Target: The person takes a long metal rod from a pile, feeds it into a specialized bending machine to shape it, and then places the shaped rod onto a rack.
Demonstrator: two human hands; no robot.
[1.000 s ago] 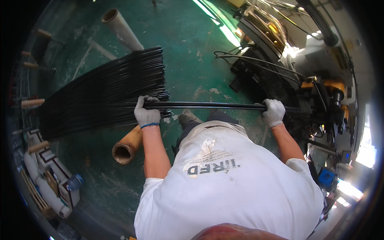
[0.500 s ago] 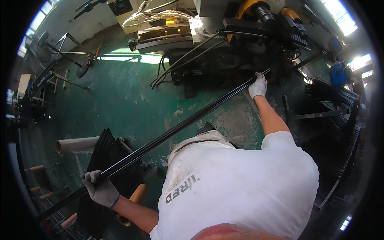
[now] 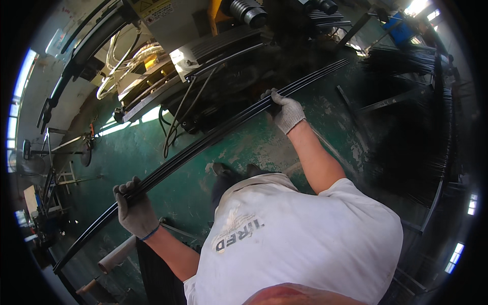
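A small bundle of long black metal rods (image 3: pixel 203 145) is held across the front of the body, above a green floor (image 3: pixel 168 152). Its long axis runs on a diagonal, from low at the person's left to high at the right, where the far end reaches toward the base of a large machine (image 3: pixel 203 56). The left hand (image 3: pixel 136 211), in a grey work glove, is closed around the rods near their lower, nearer end, with the fingers wrapped over the top. The right hand (image 3: pixel 285 112), gloved likewise, is clenched on the same rods farther along, with the arm stretched out; it is the hand nearer the machine. Between the two hands the rods hang free, touching nothing that can be made out. A cardboard tube (image 3: pixel 118 254) lies on the floor just below the left hand. A dense stock of similar black rods (image 3: pixel 417 127) is seen at the right, well apart from both hands.
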